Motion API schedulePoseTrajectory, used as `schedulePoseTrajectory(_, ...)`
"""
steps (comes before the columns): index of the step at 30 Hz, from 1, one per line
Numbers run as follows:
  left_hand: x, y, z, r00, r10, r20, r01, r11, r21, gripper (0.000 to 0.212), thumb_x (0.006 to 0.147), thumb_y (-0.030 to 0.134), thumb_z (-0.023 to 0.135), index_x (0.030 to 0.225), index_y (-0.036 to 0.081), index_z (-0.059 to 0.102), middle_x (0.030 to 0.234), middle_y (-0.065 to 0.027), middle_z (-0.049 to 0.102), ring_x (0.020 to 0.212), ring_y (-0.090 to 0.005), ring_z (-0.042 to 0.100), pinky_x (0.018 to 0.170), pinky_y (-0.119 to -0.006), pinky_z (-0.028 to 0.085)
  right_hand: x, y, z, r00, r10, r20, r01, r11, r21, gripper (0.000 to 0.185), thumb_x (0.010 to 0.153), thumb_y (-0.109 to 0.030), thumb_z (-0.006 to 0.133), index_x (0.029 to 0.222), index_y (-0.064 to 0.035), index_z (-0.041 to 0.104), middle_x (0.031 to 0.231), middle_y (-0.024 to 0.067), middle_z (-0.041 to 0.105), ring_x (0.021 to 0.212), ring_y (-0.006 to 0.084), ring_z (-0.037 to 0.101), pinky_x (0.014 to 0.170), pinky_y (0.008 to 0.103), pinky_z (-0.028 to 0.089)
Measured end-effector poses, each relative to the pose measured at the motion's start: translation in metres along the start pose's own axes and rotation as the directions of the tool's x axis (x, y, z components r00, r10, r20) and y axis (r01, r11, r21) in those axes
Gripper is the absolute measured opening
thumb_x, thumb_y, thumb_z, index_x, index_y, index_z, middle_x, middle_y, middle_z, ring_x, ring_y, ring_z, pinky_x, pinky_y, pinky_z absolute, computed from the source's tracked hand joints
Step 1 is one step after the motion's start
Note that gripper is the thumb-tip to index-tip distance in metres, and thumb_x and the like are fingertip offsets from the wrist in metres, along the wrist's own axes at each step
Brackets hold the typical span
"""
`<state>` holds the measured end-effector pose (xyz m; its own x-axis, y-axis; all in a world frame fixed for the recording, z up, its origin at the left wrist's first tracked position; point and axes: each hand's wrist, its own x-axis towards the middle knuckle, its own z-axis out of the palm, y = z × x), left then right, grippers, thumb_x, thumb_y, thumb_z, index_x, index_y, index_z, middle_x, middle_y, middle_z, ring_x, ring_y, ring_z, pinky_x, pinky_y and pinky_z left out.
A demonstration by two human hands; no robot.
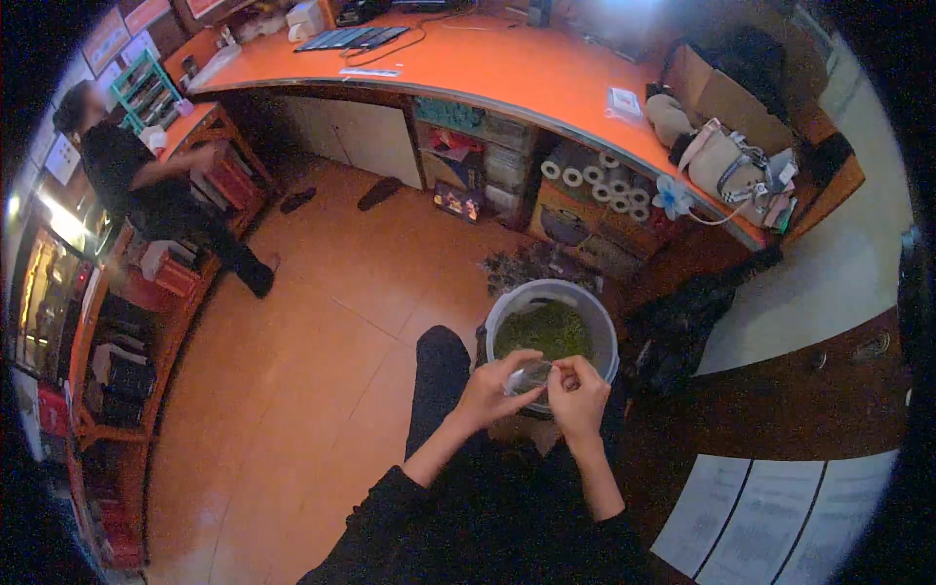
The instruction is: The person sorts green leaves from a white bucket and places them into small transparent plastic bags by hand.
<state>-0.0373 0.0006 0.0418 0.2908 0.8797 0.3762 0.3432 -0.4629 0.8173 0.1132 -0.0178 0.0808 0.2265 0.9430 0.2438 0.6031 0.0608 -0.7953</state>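
Observation:
A round whitish plastic tub point(611, 336) stands before me between my knees. Loose green material point(545, 327), perhaps leaves or herbs, lies inside it. Over the tub's near side, my left hand point(491, 389) holds a small clear piece point(531, 376), which looks like a plastic bag or cup, between thumb and fingers. My right hand point(579, 395) pinches that piece's right edge with its fingertips. What the piece contains is too blurred to tell.
A person point(139, 168) sits at the left by a wooden shelf. An orange counter point(468, 51) curves across the back, with bags point(731, 161) at its right end. White rolls point(607, 179) and a lit screen point(457, 202) are underneath. Papers point(775, 512) lie at lower right.

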Motion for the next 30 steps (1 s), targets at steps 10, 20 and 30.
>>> schedulePoseTrajectory(10, -0.003, -0.006, -0.021, 0.985, -0.151, -0.082, 0.152, 0.988, 0.019, 0.056, 0.064, 0.019, 0.083, 0.114, 0.008, 0.06, 0.097, -0.0083, 0.069, 0.082, -0.0147, 0.068, 0.073, -0.028, 0.053, 0.036, 0.016, -0.012, 0.987, -0.078, 0.137, 0.078, 0.997, 0.005, 0.017, 0.084, -0.018, 0.062, 0.091, -0.0023, 0.06, 0.082, 0.0136, 0.063, 0.072, 0.0253, 0.062, 0.064, 0.0354, 0.048)
schedulePoseTrajectory(20, -0.007, -0.019, -0.028, 0.927, -0.328, -0.181, 0.298, 0.939, -0.172, 0.051, 0.066, 0.018, 0.082, 0.11, 0.006, 0.058, 0.097, -0.0043, 0.062, 0.087, -0.0134, 0.059, 0.074, -0.026, 0.049, 0.038, 0.122, 0.026, 0.773, 0.088, 0.628, 0.503, 0.518, -0.692, 0.016, 0.075, -0.022, 0.065, 0.088, -0.0117, 0.066, 0.09, 0.0135, 0.066, 0.087, 0.0302, 0.064, 0.085, 0.046, 0.046)
schedulePoseTrajectory(30, -0.005, -0.018, -0.03, 0.907, -0.382, -0.178, 0.347, 0.916, -0.2, 0.047, 0.07, 0.012, 0.08, 0.11, 0.002, 0.059, 0.098, -0.0054, 0.064, 0.087, -0.0121, 0.06, 0.072, -0.026, 0.051, 0.093, 0.11, 0.032, 0.829, -0.248, 0.501, 0.53, 0.634, -0.563, 0.027, 0.068, -0.012, 0.063, 0.095, -0.0122, 0.068, 0.086, 0.0144, 0.064, 0.099, 0.0303, 0.057, 0.089, 0.045, 0.043)
